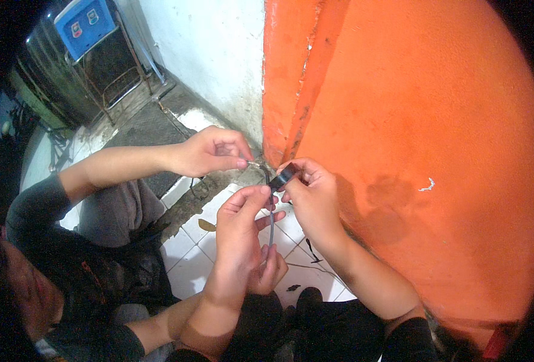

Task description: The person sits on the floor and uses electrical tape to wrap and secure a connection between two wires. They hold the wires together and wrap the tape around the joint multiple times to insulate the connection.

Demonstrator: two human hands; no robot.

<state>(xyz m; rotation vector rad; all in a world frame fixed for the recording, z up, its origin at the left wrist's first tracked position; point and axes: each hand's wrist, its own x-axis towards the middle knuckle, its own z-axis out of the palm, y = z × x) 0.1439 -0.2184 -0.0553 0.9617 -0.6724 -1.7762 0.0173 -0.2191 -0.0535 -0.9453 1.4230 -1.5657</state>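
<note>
My left hand (240, 214) pinches a thin grey cable (271, 228) between thumb and fingers, close to where its upper part is dark. In my right hand (312, 187) is a roll of black electrical tape (284, 176), right beside my left thumb and against the cable. Another person's hand (215, 151) pinches the thin upper end of the cable to the left. Below my left fingers, that person's other hand (270, 271) grips the cable's lower part. Fingers cover part of the dark stretch, so how far tape goes round it cannot be made out.
An orange wall (423, 120) rises close on the right, meeting a white wall (212, 54) at a corner. The co-worker's dark sleeve (37, 208) is at left. White floor tiles (188, 247) carry a brown scrap (206, 225). A blue plastic panel (86, 27) stands at back left.
</note>
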